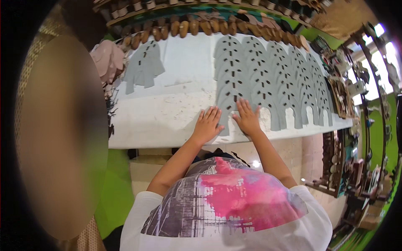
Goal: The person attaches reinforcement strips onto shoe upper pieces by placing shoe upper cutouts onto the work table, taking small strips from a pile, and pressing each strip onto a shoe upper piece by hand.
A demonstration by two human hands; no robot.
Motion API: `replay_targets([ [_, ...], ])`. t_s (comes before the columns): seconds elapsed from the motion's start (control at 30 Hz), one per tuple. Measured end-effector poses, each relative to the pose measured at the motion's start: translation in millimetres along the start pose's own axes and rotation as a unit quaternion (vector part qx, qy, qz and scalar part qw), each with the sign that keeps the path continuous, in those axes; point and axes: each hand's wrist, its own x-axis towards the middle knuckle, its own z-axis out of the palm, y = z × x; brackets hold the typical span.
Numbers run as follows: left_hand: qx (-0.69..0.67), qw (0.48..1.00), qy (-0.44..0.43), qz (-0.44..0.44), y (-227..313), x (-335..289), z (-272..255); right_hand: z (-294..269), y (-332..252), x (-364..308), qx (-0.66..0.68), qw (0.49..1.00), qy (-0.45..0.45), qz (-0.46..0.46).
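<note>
My left hand [208, 124] lies flat on the white table with its fingers stretched out, along the left side of the nearest grey arch-shaped cut piece [226, 109]. On that piece's right side rests my right hand [248, 119], fingers spread, with nothing gripped. The piece ends an overlapping column of similar grey pieces with small dark marks or patches, probably shoe uppers. Several more such columns [286, 90] run side by side to the right. Farther left, a small loose overlapping group of grey pieces [144, 65] lies on the table.
The white table [167, 121] bears a row of brown shoe lasts [183, 29] at its far edge. Pinkish sheets [108, 58] are heaped at the far left corner. Crowded shelves [360, 175] stand on the right. A large blurred form [63, 138] fills the left side.
</note>
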Motion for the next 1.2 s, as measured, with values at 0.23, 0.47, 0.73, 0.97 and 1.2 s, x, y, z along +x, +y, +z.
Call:
replay_targets([
  [0.23,-0.043,0.998,0.021,-0.041,-77.2,-70.9,-58.8,-5.5,-60.7,17.6,0.038,0.99,0.035,0.128],
  [0.47,-0.04,0.968,0.176,-0.177,-164.7,-109.0,-124.2,10.8,-176.5,71.4,0.127,0.99,0.055,-0.013],
  [0.73,-0.006,0.934,0.237,-0.268,-274.4,-100.4,-153.1,40.7,-267.0,153.8,0.165,0.983,-0.008,-0.085],
  [0.97,0.074,0.934,0.181,-0.299,-315.9,-74.3,-163.6,53.1,-309.8,210.9,0.155,0.985,0.062,0.049],
  [1.2,-0.011,0.913,0.155,-0.377,-328.5,-59.1,-169.8,51.9,-323.8,238.3,0.154,0.972,0.039,0.174],
])
